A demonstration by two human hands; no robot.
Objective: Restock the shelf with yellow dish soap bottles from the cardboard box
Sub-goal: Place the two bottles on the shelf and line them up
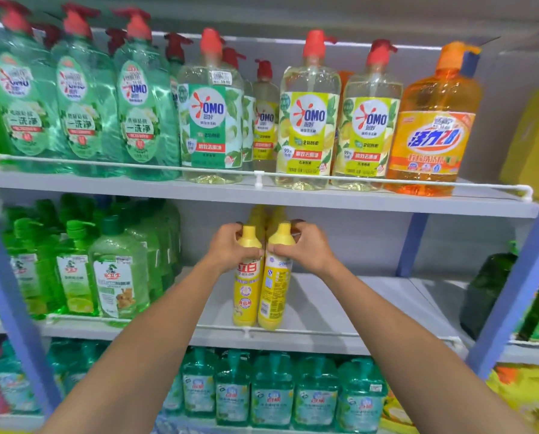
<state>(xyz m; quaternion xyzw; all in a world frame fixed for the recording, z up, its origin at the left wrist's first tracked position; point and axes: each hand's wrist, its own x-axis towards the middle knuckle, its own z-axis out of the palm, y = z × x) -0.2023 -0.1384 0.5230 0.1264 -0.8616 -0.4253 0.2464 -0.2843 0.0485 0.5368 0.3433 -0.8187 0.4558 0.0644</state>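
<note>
Both arms reach up to the middle shelf (340, 296), each hand wrapped around the shoulder of its own yellow dish soap bottle. The left hand (230, 245) is closed around the left yellow bottle (246, 292), whose front label faces out; the right hand (305, 247) is closed around the right yellow bottle (274, 296), turned so its back label with small print shows. The 2 bottles stand upright, touching side by side, their bases on the shelf just behind the white wire front rail (293, 331). More yellow bottles (262, 214) sit behind them, mostly hidden. To the right of the pair the shelf surface is bare grey; to the left stand green pump bottles (118, 270). The top shelf (262, 195) above carries green OMO pump bottles (80, 98), clear yellow-labelled OMO bottles (309, 120) with red pumps, and 1 orange bottle (434, 120) at the right end. Below, teal square bottles (271, 393) fill the bottom row. Blue uprights (518, 277) frame the unit. The cardboard box is out of view
</note>
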